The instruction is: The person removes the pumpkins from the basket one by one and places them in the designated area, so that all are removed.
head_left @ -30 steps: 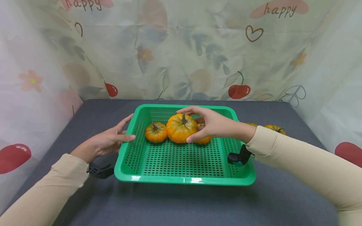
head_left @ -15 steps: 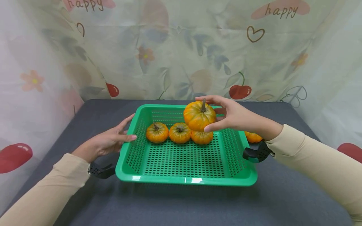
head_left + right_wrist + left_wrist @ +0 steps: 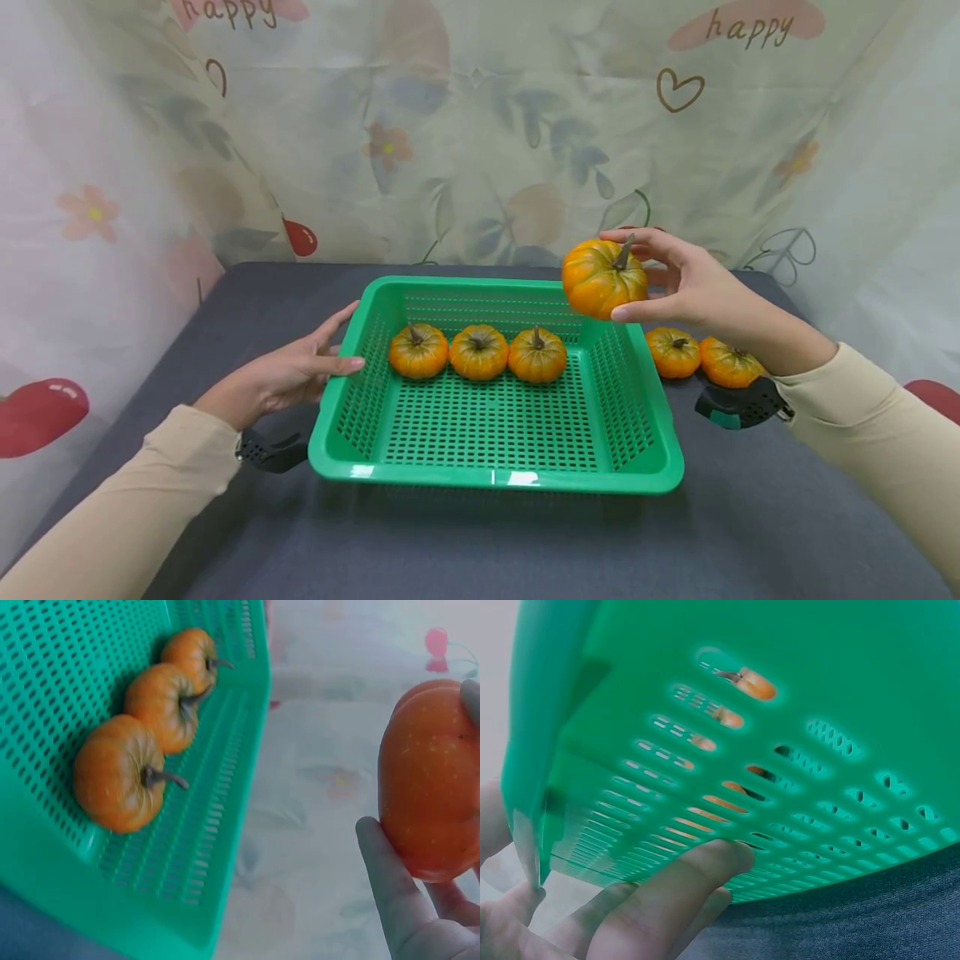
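My right hand (image 3: pixel 693 287) holds a small orange pumpkin (image 3: pixel 602 279) above the back right corner of the green plastic basket (image 3: pixel 495 477). Thumb and fingers grip it at its sides, and its stem points up. Inside the basket, three more pumpkins stand in a row: a left one (image 3: pixel 417 352), a middle one (image 3: pixel 478 353) and a right one (image 3: pixel 537 356). My left hand (image 3: pixel 288 371) grips the basket's left side, thumb over the rim. In the left wrist view its fingers (image 3: pixel 667 900) lie against the slotted outer wall.
Right of the basket, two more pumpkins, a nearer one (image 3: pixel 673 352) and a farther one (image 3: pixel 729 363), sit on the dark grey table (image 3: pixel 480 550); my right wrist partly covers the second. A printed curtain (image 3: pixel 480 167) hangs behind the table and along its sides.
My right hand has lifted the pumpkin from over the middle of the basket and carried it up and right. The right pumpkin in the row is uncovered. My left hand stays on the rim.
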Demonstrator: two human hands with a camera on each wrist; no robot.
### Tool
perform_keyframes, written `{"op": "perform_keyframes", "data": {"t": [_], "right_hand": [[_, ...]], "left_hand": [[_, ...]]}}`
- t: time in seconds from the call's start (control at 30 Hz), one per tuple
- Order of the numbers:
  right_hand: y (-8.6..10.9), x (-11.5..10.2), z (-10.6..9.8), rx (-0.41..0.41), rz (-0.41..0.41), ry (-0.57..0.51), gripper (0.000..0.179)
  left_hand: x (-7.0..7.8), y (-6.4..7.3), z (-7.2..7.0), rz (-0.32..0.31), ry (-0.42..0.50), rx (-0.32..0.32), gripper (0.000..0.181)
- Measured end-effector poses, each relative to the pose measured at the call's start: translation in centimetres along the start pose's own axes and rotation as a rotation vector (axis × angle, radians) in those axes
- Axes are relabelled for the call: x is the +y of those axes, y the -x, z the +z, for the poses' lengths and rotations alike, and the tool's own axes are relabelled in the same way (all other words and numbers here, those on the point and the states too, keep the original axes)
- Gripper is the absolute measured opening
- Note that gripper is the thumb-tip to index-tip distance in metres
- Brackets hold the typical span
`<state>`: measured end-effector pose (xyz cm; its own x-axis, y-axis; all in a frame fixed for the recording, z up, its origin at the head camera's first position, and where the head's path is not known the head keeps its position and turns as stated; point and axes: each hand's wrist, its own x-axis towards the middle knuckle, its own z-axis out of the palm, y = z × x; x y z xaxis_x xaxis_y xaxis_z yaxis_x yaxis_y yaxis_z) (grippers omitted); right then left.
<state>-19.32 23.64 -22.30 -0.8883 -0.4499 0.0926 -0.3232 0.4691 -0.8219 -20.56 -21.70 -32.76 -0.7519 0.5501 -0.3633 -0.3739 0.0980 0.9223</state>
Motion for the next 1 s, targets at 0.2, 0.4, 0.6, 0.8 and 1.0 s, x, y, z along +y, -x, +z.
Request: {"op": "perform_keyframes", "data": {"t": [0.2,0.4,0.6,0.8,1.0], "right_hand": [[0.9,0.9,-1.4,0.078,-0.036,-0.069,0.052],[2.2,2.4,-2.9,0.146,-0.049,-0.211,0.049],[3.5,3.7,-4.3,0.217,-0.039,-0.231,0.067],[4.5,4.9,-5.3,0.277,-0.025,-0.193,0.065],[5.4,6.5,-6.0,0.313,-0.02,-0.21,0.054]], "left_hand": [[-0.1,0.0,0.0,-0.003,-0.01,0.003,0.095],[-0.2,-0.1,0.0,0.002,-0.008,0.003,0.095],[-0.1,0.0,0.0,-0.002,-0.01,0.014,0.095],[-0.1,0.0,0.1,-0.004,-0.013,0.02,0.096],[-0.1,-0.1,0.1,-0.007,-0.009,0.021,0.096]]}}
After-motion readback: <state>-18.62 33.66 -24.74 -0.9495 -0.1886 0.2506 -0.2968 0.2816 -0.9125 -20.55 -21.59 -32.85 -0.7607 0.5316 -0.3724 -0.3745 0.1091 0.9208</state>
